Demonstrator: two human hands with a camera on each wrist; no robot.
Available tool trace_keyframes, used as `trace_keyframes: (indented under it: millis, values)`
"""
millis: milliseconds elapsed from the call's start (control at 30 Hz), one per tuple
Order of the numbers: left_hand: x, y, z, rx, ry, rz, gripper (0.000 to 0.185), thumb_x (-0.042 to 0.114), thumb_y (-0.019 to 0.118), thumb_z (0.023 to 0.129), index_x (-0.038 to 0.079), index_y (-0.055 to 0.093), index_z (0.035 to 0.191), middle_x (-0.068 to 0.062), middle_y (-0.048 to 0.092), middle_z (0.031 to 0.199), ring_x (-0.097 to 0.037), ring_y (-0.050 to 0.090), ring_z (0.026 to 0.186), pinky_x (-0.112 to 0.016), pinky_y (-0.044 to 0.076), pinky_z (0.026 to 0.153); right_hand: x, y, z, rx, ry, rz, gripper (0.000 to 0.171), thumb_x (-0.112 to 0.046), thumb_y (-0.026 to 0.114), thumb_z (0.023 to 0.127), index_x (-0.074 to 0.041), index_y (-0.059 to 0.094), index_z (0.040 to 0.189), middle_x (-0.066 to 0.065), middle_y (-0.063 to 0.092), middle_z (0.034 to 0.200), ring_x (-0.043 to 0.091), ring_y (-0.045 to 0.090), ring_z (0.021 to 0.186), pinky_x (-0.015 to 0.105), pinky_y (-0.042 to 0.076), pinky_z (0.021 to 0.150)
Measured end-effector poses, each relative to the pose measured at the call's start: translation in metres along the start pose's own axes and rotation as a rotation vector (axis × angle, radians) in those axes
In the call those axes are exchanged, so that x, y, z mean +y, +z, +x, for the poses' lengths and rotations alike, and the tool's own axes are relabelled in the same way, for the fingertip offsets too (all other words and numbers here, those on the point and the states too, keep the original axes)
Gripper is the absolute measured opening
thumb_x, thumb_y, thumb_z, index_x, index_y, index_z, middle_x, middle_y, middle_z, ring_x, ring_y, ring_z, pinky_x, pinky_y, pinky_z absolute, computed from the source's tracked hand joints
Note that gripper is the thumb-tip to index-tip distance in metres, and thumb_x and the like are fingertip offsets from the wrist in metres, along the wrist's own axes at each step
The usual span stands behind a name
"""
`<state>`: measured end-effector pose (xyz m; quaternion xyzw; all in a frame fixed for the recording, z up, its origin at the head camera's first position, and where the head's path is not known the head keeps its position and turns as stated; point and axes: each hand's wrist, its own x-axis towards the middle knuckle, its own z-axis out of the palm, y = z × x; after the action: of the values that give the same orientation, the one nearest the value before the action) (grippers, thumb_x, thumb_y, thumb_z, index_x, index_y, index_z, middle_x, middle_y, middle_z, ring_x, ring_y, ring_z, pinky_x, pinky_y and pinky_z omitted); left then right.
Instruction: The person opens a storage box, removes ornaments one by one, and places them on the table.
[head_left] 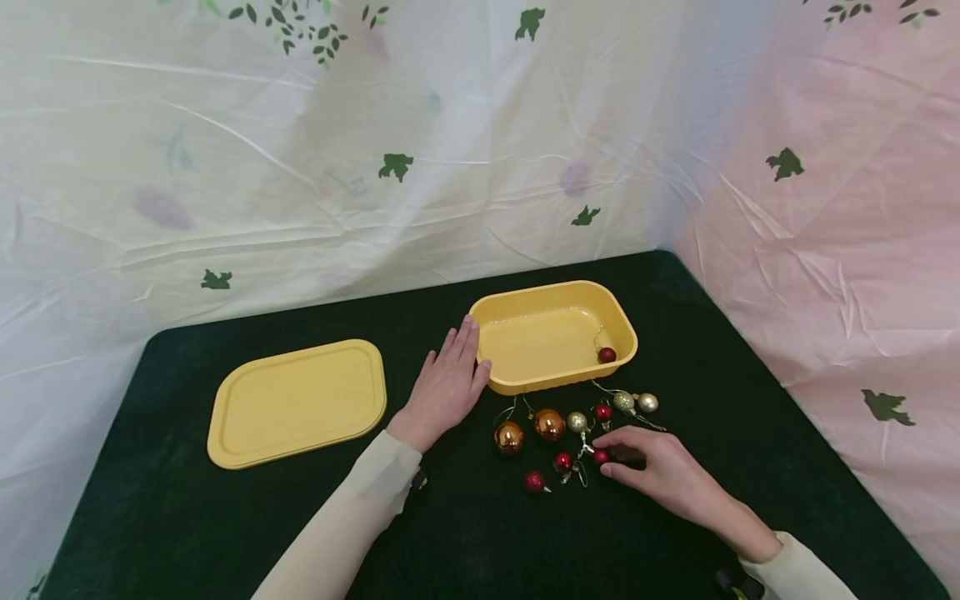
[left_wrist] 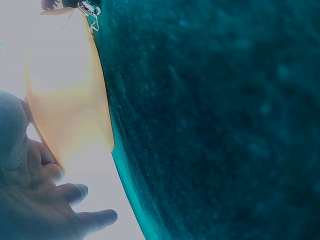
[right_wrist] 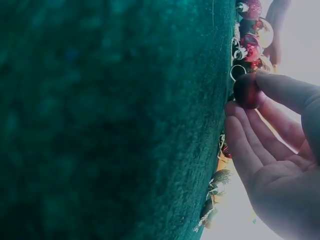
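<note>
- The yellow lid (head_left: 297,402) lies flat on the dark table (head_left: 187,517) at about nine o'clock from the tray, well apart from both hands – little risk there
- The left hand (head_left: 444,385) rests open, fingers straight, against the yellow tray (head_left: 551,385) at its nine o'clock edge; should that hand ease off, I judge a knock from the other side could slide the tray
- The loose baubles – two copper ones (head_left: 528,431), small red and pale ones – sit at the tray's six o'clock, their hanging loops close together; lifting one may drag a neighbour and set it rolling
- The right hand (head_left: 660,471) pinches a small red bauble (head_left: 600,457) between thumb and fingertips (right_wrist: 240,112); smooth and round, it could slip out
- One red ball (head_left: 607,355) already lies inside the tray, at its four o'clock corner
</note>
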<state>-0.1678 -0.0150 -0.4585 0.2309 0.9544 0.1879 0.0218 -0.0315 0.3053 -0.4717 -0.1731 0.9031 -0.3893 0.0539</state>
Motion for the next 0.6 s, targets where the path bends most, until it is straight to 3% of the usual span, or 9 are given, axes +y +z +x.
trace_keyframes:
  millis: [333, 600]
  values:
    - [0.0005, -0.0014, -0.0009, 0.005, 0.005, -0.003, 0.067, 0.043, 0.034, 0.113, 0.009, 0.012, 0.167, -0.003, 0.005, 0.174, -0.030, 0.018, 0.158, -0.062, 0.026, 0.120, -0.0005, -0.0012, 0.0020, -0.032, 0.039, -0.038, 0.029, -0.030, 0.077, 0.095, -0.020, 0.073, 0.122, -0.008, 0.073, 0.114, 0.008, 0.069, 0.101, 0.028, 0.057, 0.084]
    - [0.0007, -0.0017, 0.0005, -0.010, -0.005, 0.000, 0.068, 0.043, 0.035, 0.113, 0.010, 0.012, 0.167, -0.002, 0.003, 0.174, -0.029, 0.017, 0.158, -0.062, 0.026, 0.120, -0.0047, -0.0072, -0.0002, -0.008, 0.041, -0.072, 0.030, -0.031, 0.078, 0.094, -0.019, 0.073, 0.121, -0.007, 0.072, 0.114, 0.007, 0.069, 0.100, 0.030, 0.058, 0.083]
